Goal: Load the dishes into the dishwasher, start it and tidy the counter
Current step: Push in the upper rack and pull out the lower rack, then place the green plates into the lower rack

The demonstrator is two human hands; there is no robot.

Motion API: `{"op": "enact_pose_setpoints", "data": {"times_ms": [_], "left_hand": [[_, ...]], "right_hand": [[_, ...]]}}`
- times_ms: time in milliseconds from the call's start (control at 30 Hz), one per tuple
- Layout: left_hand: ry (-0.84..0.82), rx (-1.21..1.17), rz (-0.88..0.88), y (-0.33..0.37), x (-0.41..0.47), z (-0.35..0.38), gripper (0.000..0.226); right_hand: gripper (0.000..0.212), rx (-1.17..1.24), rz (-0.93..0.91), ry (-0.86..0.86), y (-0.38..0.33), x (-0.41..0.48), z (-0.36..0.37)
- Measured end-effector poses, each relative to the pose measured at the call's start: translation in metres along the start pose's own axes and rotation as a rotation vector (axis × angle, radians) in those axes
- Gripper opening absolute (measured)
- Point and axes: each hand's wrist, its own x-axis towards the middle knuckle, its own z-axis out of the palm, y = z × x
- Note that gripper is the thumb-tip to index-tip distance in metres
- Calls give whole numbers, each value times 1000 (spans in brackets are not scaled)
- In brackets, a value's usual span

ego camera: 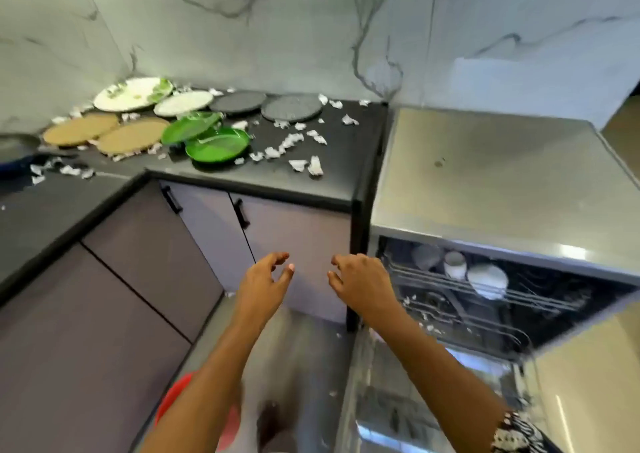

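Observation:
Several plates lie on the black counter (332,175): a white floral plate (133,94), a white plate (183,103), two grey plates (238,102) (291,108), two tan plates (81,128) (133,135) and two green plates (191,126) (217,147). Torn paper scraps (308,165) are scattered among them. The steel dishwasher (485,182) stands to the right with its door (381,400) down; white bowls (486,279) sit in its upper rack (450,286). My left hand (265,283) and my right hand (360,284) hover empty, fingers apart, in front of the cabinet below the counter.
Grey cabinet doors with black handles (242,213) run under the L-shaped counter. A dark pan (15,146) sits at the far left. A red object (173,404) lies on the floor by my left arm, with paper scraps on the floor and in the lower rack.

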Motion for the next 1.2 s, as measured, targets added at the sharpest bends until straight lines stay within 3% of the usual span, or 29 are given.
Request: {"op": "enact_pose_setpoints", "data": {"times_ms": [267, 533, 667, 767, 967, 1100, 1200], "left_hand": [[7, 122, -2, -74, 213, -96, 40], [56, 218, -116, -123, 342, -108, 54], [132, 72, -302, -134, 382, -106, 61], [240, -163, -417, -138, 400, -104, 65], [411, -435, -562, -151, 421, -110, 74], [449, -558, -582, -163, 428, -109, 71], [491, -759, -569, -157, 435, -113, 50]], "right_hand": [[36, 63, 138, -15, -52, 221, 11], [42, 119, 175, -17, -46, 349, 30], [39, 265, 115, -48, -54, 399, 43], [38, 432, 98, -111, -72, 440, 51], [39, 642, 198, -212, -91, 500, 68], [39, 691, 253, -179, -85, 507, 73], [38, 817, 239, -60, -86, 506, 57]]}}
